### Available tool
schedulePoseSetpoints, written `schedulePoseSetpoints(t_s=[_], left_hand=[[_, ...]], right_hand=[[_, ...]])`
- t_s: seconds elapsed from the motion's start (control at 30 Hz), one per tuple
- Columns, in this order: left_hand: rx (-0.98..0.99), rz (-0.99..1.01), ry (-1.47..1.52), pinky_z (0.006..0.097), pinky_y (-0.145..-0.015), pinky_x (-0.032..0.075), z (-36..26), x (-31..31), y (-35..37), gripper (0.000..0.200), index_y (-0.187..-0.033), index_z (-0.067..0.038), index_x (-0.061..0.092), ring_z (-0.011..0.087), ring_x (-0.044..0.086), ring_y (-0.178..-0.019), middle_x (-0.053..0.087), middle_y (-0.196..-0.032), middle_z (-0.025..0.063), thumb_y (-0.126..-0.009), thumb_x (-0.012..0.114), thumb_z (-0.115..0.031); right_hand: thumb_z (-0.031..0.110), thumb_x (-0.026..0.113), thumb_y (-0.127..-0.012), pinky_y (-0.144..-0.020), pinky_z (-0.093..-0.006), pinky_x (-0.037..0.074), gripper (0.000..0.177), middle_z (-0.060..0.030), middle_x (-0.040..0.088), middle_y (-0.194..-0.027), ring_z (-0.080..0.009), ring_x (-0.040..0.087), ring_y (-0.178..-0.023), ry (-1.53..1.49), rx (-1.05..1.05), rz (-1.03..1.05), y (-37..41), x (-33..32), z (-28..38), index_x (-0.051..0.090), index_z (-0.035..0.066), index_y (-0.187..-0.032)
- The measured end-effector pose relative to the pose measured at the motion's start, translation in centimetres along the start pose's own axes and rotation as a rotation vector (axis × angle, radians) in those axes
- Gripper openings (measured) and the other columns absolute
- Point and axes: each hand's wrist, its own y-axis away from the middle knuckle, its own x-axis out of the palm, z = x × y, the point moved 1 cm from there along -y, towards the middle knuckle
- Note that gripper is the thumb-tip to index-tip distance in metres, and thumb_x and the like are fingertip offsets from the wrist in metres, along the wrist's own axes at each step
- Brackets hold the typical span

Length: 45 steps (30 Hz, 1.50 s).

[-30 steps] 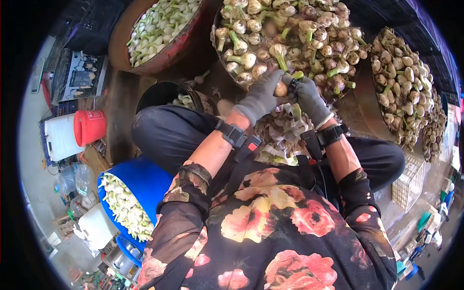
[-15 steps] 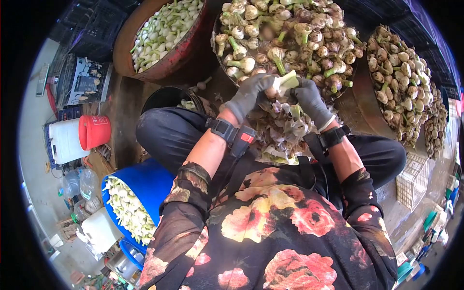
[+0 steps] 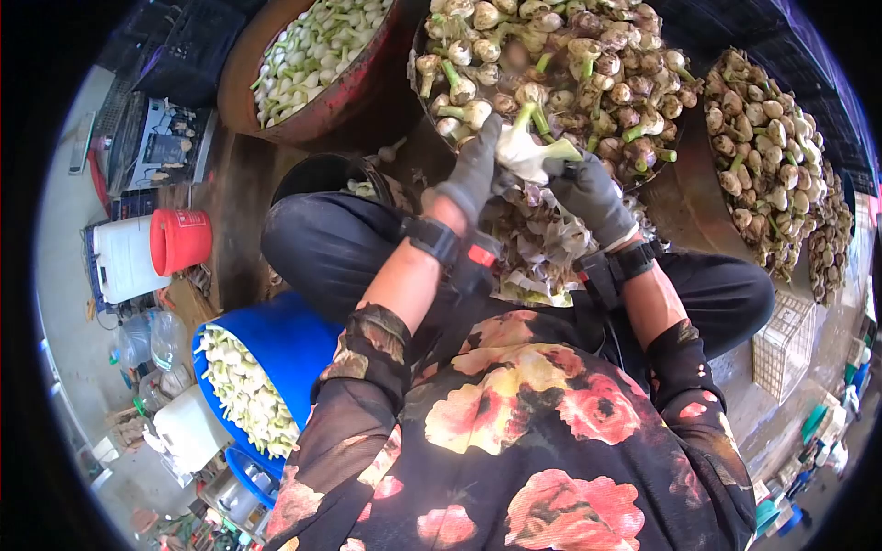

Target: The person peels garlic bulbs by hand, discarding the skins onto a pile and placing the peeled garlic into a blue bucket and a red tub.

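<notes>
A white garlic bulb (image 3: 520, 154) with a short green stem is between my gloved hands, over the near rim of a tub of unpeeled garlic (image 3: 560, 64). My left hand (image 3: 472, 174) grips the bulb from its left side, slightly smeared by motion. On the other side, the closed fingers of my right hand (image 3: 590, 195) pinch a pale green strip of garlic skin (image 3: 562, 151) that extends from the bulb. Loose purplish skins (image 3: 542, 241) are heaped below my hands, between my crossed legs.
A rusty red tub (image 3: 354, 99) of cleaned garlic stands at upper left, and a blue barrel (image 3: 299, 344) with more at lower left. Near my left knee is a black bucket (image 3: 308, 174). Dirty garlic (image 3: 767, 161) is piled at right, above a white crate (image 3: 784, 344).
The bulb has turned so its stem points up, and more white surface shows. My left hand has tilted upright beside it. The skin strip now stretches toward my right hand.
</notes>
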Motion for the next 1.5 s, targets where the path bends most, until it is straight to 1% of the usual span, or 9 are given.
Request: schedulePoseSetpoints(t_s=[0.17,0.4,0.5,0.7,0.83,0.9,0.93,1.33,1.5], left_hand=[[0.266,-0.147,-0.37,0.0253,-0.064,0.045,1.1,-2.1,-3.3,0.044,-0.089,-0.004,0.06,0.0136,0.057,-0.071,0.061,-0.074,0.0032,-0.08,0.051,-0.045],[0.596,-0.358,-0.992,0.0334,-0.053,0.042,-0.6,-0.3,-1.1,0.038,-0.074,-0.001,0.061,0.0204,0.052,-0.052,0.057,-0.066,0.0174,-0.066,0.069,-0.037],[0.475,-0.267,-0.862,0.0326,-0.047,0.041,-0.6,-1.3,-1.2,0.034,-0.073,0.0,0.061,0.0168,0.052,-0.047,0.058,-0.062,0.0147,-0.067,0.071,-0.031],[0.238,0.202,0.246,0.0319,-0.079,0.048,-1.5,-3.7,-2.0,0.023,-0.095,0.0,0.058,0.0176,0.058,-0.087,0.06,-0.095,0.0102,-0.083,0.054,-0.019],[0.201,0.086,0.418,0.0288,-0.07,0.049,-2.4,-4.6,-1.7,0.022,-0.095,-0.002,0.059,0.0159,0.059,-0.078,0.06,-0.091,0.0069,-0.083,0.054,-0.019],[0.224,0.054,0.189,0.0282,-0.057,0.052,-2.3,-4.1,-1.4,0.017,-0.091,-0.003,0.061,0.014,0.059,-0.064,0.062,-0.078,0.0032,-0.079,0.061,-0.015],[0.252,-0.019,0.066,0.0259,-0.048,0.046,-2.1,-3.6,-1.3,0.017,-0.085,-0.004,0.064,0.0107,0.057,-0.057,0.062,-0.074,0.0003,-0.075,0.065,-0.018],[0.7,-0.261,-1.168,0.0327,-0.054,0.042,-0.8,1.2,0.6,0.025,-0.065,-0.005,0.058,0.0236,0.054,-0.058,0.055,-0.065,0.0109,-0.067,0.069,-0.027],[0.55,0.065,-0.371,0.0274,-0.06,0.046,-1.5,-0.9,-0.5,0.017,-0.081,-0.004,0.062,0.0126,0.058,-0.07,0.062,-0.08,0.0057,-0.076,0.063,-0.02]], right_hand=[[0.0,0.052,-0.079,-0.068,-0.0231,0.045,0.014,0.0006,0.06,-0.083,-0.0093,0.056,-0.075,0.733,-0.637,-0.054,1.5,1.2,2.7,0.058,-0.003,-0.091],[0.004,0.063,-0.071,-0.064,-0.0255,0.046,0.022,-0.0072,0.062,-0.079,-0.0153,0.058,-0.068,-0.249,0.276,-0.204,-0.1,2.0,-0.5,0.061,0.001,-0.092],[0.004,0.062,-0.073,-0.064,-0.0267,0.047,0.02,-0.0074,0.062,-0.084,-0.0169,0.059,-0.071,0.722,-0.143,0.012,0.5,-0.2,1.2,0.059,-0.003,-0.092],[0.009,0.041,-0.082,-0.087,-0.0348,0.042,0.036,-0.0206,0.049,-0.112,-0.0264,0.051,-0.102,-1.314,0.152,0.345,0.6,-5.3,2.0,0.04,-0.01,-0.112],[0.007,0.047,-0.077,-0.087,-0.0343,0.041,0.038,-0.017,0.053,-0.108,-0.0262,0.053,-0.098,-0.755,0.259,-0.139,3.0,-4.6,4.3,0.044,-0.009,-0.112],[0.007,0.052,-0.073,-0.082,-0.0333,0.044,0.033,-0.0137,0.06,-0.098,-0.0231,0.057,-0.09,0.546,0.539,0.274,2.6,-3.6,3.3,0.054,-0.002,-0.104],[0.009,0.058,-0.072,-0.073,-0.0308,0.047,0.026,-0.0111,0.063,-0.087,-0.0198,0.061,-0.079,1.271,-0.077,0.237,2.4,-1.8,2.3,0.06,0.004,-0.097],[0.021,0.052,-0.073,-0.07,-0.0389,0.044,0.017,-0.015,0.059,-0.084,-0.0316,0.057,-0.079,1.336,0.099,-0.175,-1.9,1.8,1.5,0.059,0.011,-0.085],[0.021,0.051,-0.072,-0.071,-0.0388,0.045,0.019,-0.0155,0.061,-0.083,-0.0313,0.058,-0.08,1.332,0.361,-0.177,-1.4,-2.0,0.7,0.061,0.01,-0.084]])
